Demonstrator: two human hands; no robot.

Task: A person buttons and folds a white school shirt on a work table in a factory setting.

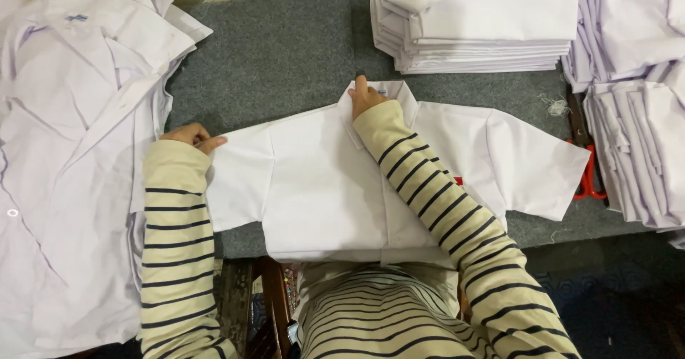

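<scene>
Two hands spreading a white short-sleeved shirt [321,180] flat on a grey felt table [285,52].

The left hand [191,136] is pinching the edge of the shirt's sleeve, while the right hand [365,96] is pressing down on the collar; both arms are wearing cream sleeves with dark stripes. A neat stack of folded white shirts [485,31] is sitting beyond the collar, loose white shirts [71,152] are lying heaped at the left, another pile [642,138] is lying at the right, and red-handled scissors [589,177] are lying beside that pile.
</scene>
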